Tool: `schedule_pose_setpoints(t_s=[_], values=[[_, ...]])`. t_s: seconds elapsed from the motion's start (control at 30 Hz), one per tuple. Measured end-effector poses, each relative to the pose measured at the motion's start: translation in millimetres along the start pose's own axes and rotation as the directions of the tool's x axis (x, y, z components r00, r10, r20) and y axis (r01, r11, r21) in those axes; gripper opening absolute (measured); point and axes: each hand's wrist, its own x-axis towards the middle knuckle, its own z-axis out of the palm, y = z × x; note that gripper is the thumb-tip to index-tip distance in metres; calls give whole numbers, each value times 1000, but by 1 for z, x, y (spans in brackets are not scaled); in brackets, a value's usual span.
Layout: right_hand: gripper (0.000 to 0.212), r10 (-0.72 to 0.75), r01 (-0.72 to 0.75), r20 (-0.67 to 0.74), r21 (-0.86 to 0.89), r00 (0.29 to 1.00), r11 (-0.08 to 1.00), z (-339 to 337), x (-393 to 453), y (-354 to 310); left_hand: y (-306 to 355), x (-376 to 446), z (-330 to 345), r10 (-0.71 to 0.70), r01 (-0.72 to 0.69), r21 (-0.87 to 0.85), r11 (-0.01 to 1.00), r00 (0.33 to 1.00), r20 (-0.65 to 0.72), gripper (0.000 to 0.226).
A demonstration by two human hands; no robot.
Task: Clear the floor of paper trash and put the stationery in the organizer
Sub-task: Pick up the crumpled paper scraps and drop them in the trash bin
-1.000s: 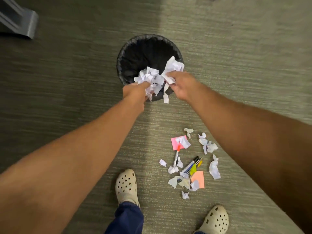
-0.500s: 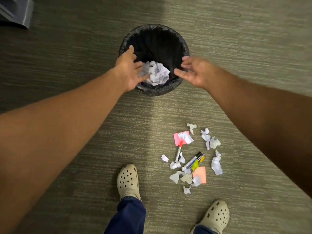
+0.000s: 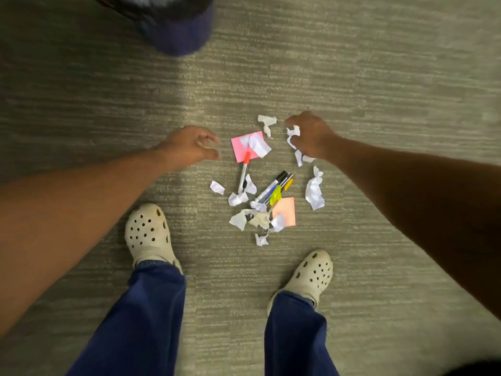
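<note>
Hands back down from round black bin (image 3: 173, 25): right hand (image 3: 311, 137) curled on white paper scraps (image 3: 294, 131), left hand (image 3: 189, 147) half-open, empty. More paper, pens waiting.

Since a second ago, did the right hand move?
Yes. The right hand came away from the bin, down to the paper scraps by the pink note.

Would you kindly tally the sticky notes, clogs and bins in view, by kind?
Sticky notes: 2 (pink note, orange note)
Clogs: 2 (left clog, right clog)
Bin: 1, cut off by the top edge
Total: 5
</note>
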Motion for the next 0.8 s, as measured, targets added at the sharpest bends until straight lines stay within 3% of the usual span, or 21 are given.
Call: schedule_pose_setpoints(t_s=[0.1, 0.2, 0.3, 0.4, 0.5, 0.63, 0.73, 0.8], values=[[60, -146, 148, 28, -145, 989, 978, 52, 24, 9, -33, 24, 62, 45, -55, 232, 971, 998, 47, 59], [72, -218, 219, 37, -304, 975, 927, 95, 49, 9, -67, 41, 112, 56, -63, 320, 945, 998, 29, 69], [84, -376, 355, 77, -543, 924, 761, 120, 66, 5, -94, 49, 143, 81, -74, 388, 919, 997, -3, 77], [74, -506, 487, 180, -654, 844, 580, 134, 82, 0, -112, 53, 160, 153, -118, 518, 847, 988, -24, 77], [60, -494, 481, 165, -615, 853, 625, 136, 85, 5, -122, 54, 170, 199, -126, 514, 848, 976, -90, 66], [40, -467, 395, 48, -614, 883, 683, 131, 68, 27, -128, 44, 184, 140, -63, 415, 908, 978, -156, 30], [38, -439, 334, 16, -673, 898, 660, 124, 54, 44, -124, 29, 196, 120, -41, 312, 949, 964, -238, 29], [37, -476, 336, -22, -679, 879, 653, 112, 49, 48, -115, 20, 205, 244, -168, 357, 919, 953, -181, 39]])
